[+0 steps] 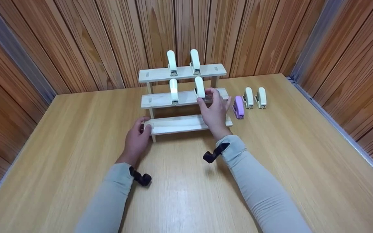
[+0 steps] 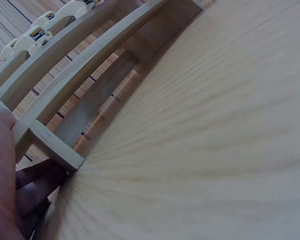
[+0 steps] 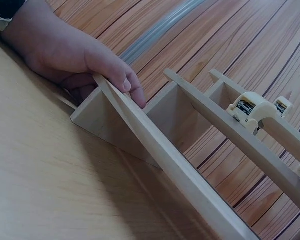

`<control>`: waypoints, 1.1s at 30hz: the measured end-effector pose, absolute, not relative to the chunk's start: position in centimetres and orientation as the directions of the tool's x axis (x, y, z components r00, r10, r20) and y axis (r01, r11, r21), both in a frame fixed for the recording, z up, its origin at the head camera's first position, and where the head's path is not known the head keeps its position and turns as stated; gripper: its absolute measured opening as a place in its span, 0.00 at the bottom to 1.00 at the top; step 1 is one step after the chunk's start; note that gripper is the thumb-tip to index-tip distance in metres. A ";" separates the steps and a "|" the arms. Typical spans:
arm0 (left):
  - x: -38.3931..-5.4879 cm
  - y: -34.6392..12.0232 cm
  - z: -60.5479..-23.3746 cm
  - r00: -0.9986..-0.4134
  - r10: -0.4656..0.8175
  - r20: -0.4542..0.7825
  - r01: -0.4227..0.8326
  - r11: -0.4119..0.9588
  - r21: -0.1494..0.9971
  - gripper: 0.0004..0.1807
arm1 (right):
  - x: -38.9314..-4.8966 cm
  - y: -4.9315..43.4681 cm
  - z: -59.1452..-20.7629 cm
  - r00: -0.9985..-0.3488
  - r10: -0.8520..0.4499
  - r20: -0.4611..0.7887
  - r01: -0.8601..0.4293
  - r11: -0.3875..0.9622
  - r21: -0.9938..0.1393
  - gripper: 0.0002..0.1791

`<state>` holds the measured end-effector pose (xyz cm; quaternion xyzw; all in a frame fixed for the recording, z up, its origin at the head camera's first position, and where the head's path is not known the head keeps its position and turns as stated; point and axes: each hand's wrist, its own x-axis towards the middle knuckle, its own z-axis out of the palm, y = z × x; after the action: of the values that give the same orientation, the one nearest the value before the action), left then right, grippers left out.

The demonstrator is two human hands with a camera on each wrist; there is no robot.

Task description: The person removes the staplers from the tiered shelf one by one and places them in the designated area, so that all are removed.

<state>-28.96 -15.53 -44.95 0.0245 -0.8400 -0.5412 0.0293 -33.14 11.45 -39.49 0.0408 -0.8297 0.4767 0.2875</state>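
Observation:
A three-tier wooden rack (image 1: 180,124) stands on the table. My left hand (image 1: 137,139) grips the left end of its lowest shelf, thumb on top; the same hand (image 3: 80,57) shows in the right wrist view. On the middle shelf, my right hand (image 1: 216,111) pinches the lower part of a white stapler (image 1: 199,85) between thumb and fingers. To its left is another white stapler (image 1: 173,90). Two more occupy the top shelf, a left stapler (image 1: 171,61) and a right stapler (image 1: 195,61). Most of my right hand falls outside the right wrist view.
Right of the rack, a purple stapler (image 1: 238,107) stands on the table (image 1: 180,194). Beside it are two white staplers, a nearer one (image 1: 248,97) and one farther right (image 1: 261,97). Wood-patterned panels (image 1: 115,42) enclose the back and sides.

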 end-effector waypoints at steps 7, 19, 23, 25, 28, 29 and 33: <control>-29.0 -15.5 -45.1 -0.997 -0.076 0.003 -0.028 0.413 0.910 0.21 | -33.3 11.5 -39.8 -0.833 0.212 0.512 -0.340 0.533 -0.775 0.21; -28.9 -15.3 -45.5 -0.996 -0.076 0.040 0.005 0.409 0.913 0.21 | -32.8 12.0 -39.7 -0.802 0.240 0.546 -0.396 0.470 -0.789 0.24; -28.8 -15.3 -45.7 -0.996 -0.071 0.055 0.022 0.405 0.914 0.21 | -32.5 12.6 -39.3 -0.825 0.243 0.511 -0.384 0.422 -0.821 0.24; -28.8 -15.4 -45.7 -0.996 -0.072 0.057 0.024 0.401 0.916 0.21 | -32.5 12.9 -39.0 -0.842 0.248 0.480 -0.366 0.390 -0.845 0.24; -28.9 -15.5 -45.6 -0.996 -0.076 0.054 0.019 0.400 0.916 0.20 | -32.3 13.4 -38.7 -0.856 0.241 0.457 -0.364 0.347 -0.864 0.24; -28.9 -15.5 -45.5 -0.996 -0.075 0.054 0.020 0.401 0.916 0.20 | -32.3 13.7 -38.6 -0.858 0.237 0.456 -0.367 0.336 -0.867 0.24; -29.1 -15.6 -45.2 -0.996 -0.074 0.051 0.016 0.411 0.911 0.20 | -32.2 14.6 -38.5 -0.860 0.223 0.459 -0.389 0.295 -0.873 0.24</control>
<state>-29.10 -15.56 -45.21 0.0172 -0.8389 -0.5424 0.0412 -32.24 14.64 -38.52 0.0545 -0.7618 0.5913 0.2591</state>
